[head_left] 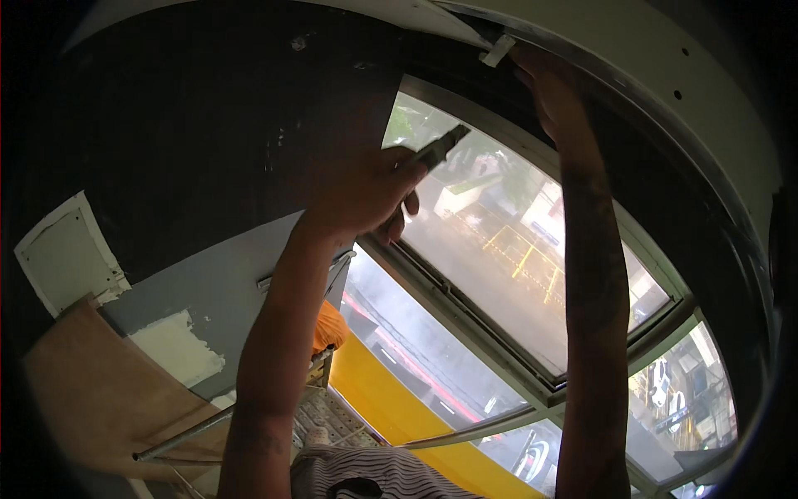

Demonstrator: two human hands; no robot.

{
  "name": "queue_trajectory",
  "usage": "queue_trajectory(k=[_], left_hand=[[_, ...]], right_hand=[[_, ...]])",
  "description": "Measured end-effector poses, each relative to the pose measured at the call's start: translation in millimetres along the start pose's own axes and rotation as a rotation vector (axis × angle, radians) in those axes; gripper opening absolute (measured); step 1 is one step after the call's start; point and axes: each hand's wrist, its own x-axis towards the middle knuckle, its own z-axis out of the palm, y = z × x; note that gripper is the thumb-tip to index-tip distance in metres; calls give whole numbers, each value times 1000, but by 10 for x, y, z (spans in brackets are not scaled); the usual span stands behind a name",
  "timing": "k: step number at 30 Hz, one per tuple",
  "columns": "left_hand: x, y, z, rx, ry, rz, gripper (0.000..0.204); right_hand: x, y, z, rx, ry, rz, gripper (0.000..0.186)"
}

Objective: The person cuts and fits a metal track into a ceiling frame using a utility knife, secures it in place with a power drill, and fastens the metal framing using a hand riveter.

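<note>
My left hand (366,191) is raised in front of the window, its fingers closed around a slim, dark hand tool (440,148). The tool's narrow tip points up and right; its exact kind is unclear against the light. My right hand (544,91) reaches higher, up to the dark band (449,51) beneath the pale ceiling edge. Just left of its fingertips is a small whitish strip (499,51). Shadow hides most of the right fingers, so whether they grip the strip cannot be made out.
A framed window (474,312) overlooks a street with vehicles far below. The dark wall (208,125) carries a pale square panel (66,249). Lower left are a brown sheet (108,399), a metal bar (179,437) and a perforated platform (332,424). Something orange (330,327) hangs nearby.
</note>
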Motion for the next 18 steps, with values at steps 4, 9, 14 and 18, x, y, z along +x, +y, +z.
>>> queue_trajectory(k=[4, 9, 14, 18], left_hand=[[-223, -286, -119, -104, -52, -57, 26], [-349, -423, -266, -87, -5, -52, 22], [-64, -394, -284, -319, 78, 115, 22], [402, -284, -146, -717, -69, 174, 21]], right_hand=[[216, 270, 116, 170, 15, 239, 29], [148, 681, -11, -590, 35, -171, 17], [-290, 177, 102, -422, -634, 644, 15], [-709, 49, 164, -508, -877, 647, 40]])
